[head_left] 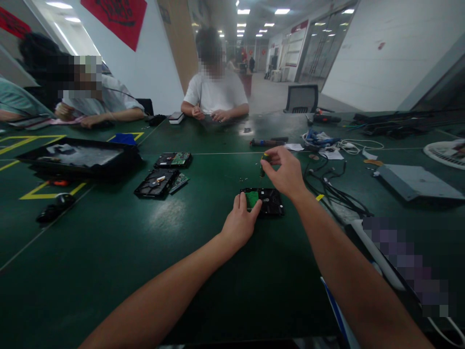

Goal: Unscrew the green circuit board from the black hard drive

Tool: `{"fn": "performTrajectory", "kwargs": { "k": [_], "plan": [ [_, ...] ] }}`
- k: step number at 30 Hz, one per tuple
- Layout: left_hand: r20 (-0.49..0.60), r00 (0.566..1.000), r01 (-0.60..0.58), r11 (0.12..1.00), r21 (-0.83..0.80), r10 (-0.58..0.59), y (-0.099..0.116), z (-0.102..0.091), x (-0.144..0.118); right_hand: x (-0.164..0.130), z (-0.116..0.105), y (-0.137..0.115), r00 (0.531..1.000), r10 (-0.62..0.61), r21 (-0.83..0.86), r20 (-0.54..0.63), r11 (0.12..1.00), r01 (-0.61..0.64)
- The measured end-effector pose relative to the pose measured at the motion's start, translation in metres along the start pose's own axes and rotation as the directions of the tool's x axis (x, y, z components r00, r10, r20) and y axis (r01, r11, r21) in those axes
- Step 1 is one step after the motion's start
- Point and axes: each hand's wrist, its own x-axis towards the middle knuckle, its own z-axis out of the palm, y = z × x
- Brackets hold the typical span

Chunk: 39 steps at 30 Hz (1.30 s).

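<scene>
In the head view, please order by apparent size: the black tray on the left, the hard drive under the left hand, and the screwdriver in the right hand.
1. black tray
2. hard drive
3. screwdriver, mostly hidden by the right hand
</scene>
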Motion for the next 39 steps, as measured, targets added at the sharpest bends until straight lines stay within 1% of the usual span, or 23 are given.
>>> {"fn": "performTrajectory", "kwargs": {
  "k": [2, 4, 8, 10, 13, 16, 18, 21, 27, 31, 33, 36, 39],
  "plan": [
    [0.006, 1.000, 0.002, 1.000, 0.003, -0.002, 0.0001, 0.0000, -0.0002, -0.0001, -0.0005, -0.0011, 1.000, -0.030, -0.017, -0.006, 0.999, 0.030],
    [0.005, 1.000, 0.004, 1.000, 0.003, -0.004, 0.0001, 0.0001, -0.0006, -0.0003, -0.0002, -0.0021, 0.999, -0.033, -0.023, -0.018, 0.999, 0.033],
    [-0.008, 1.000, 0.006, 1.000, 0.002, -0.006, 0.0000, 0.0007, -0.0008, -0.0008, 0.0013, -0.0020, 0.999, 0.027, 0.006, -0.020, 1.000, -0.027],
    [-0.008, 1.000, 0.010, 1.000, 0.003, -0.010, 0.0002, 0.0005, -0.0006, -0.0008, 0.0013, -0.0018, 0.999, 0.036, 0.017, -0.005, 0.999, -0.036],
    [0.001, 1.000, 0.017, 1.000, 0.005, -0.017, 0.0010, -0.0006, -0.0005, -0.0006, 0.0001, -0.0026, 1.000, -0.005, 0.004, 0.014, 1.000, 0.005],
    [0.011, 1.000, 0.018, 1.000, 0.005, -0.018, 0.0015, -0.0016, -0.0007, -0.0003, -0.0004, -0.0032, 0.999, -0.036, -0.030, -0.009, 0.999, 0.035],
    [0.007, 1.000, 0.015, 1.000, 0.006, -0.015, 0.0013, -0.0014, -0.0008, -0.0003, 0.0000, -0.0027, 1.000, -0.019, -0.026, -0.023, 0.999, 0.018],
    [-0.012, 1.000, 0.006, 1.000, 0.009, -0.006, 0.0005, -0.0001, -0.0007, -0.0004, 0.0008, -0.0017, 1.000, 0.008, 0.000, -0.015, 1.000, -0.008],
    [-0.008, 1.000, 0.007, 1.000, 0.006, -0.007, 0.0000, 0.0014, -0.0002, -0.0003, 0.0000, -0.0026, 0.999, -0.033, -0.033, -0.016, 0.999, 0.033],
    [-0.014, 1.000, 0.005, 1.000, 0.002, -0.005, -0.0003, 0.0016, -0.0004, -0.0001, 0.0002, -0.0025, 1.000, -0.003, -0.017, -0.029, 1.000, 0.003],
    [-0.017, 1.000, 0.005, 1.000, 0.001, -0.005, -0.0004, 0.0016, -0.0005, -0.0003, 0.0005, -0.0028, 1.000, 0.014, -0.002, -0.015, 1.000, -0.014],
    [-0.015, 1.000, 0.005, 1.000, 0.000, -0.005, -0.0001, 0.0012, -0.0007, -0.0005, 0.0007, -0.0040, 1.000, -0.001, 0.000, 0.009, 1.000, 0.001],
    [-0.010, 1.000, 0.009, 1.000, -0.003, -0.009, 0.0003, 0.0009, -0.0006, -0.0005, 0.0007, -0.0049, 1.000, -0.021, -0.011, 0.003, 1.000, 0.021]
  ]
}}
